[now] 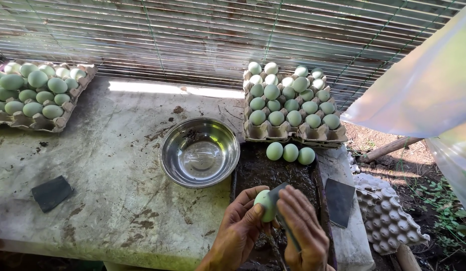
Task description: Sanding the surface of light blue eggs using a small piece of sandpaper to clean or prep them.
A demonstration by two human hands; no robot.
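The left hand [240,226] has its fingers clamped on one green egg [265,205]; the right hand [303,231] pinches a dark pad [278,193] against it. Three eggs [290,152] lie on the muddy tray [253,170]; the full cartons [290,103] look untouched.

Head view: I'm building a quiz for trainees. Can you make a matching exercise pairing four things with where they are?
Things:
1. steel bowl
2. three loose eggs
3. single egg
4. white empty tray

Places:
A. in the left hand
B. on the dark tray, by the full carton
C. middle of the table
D. low at the table's right end

Pairs: 1-C, 2-B, 3-A, 4-D
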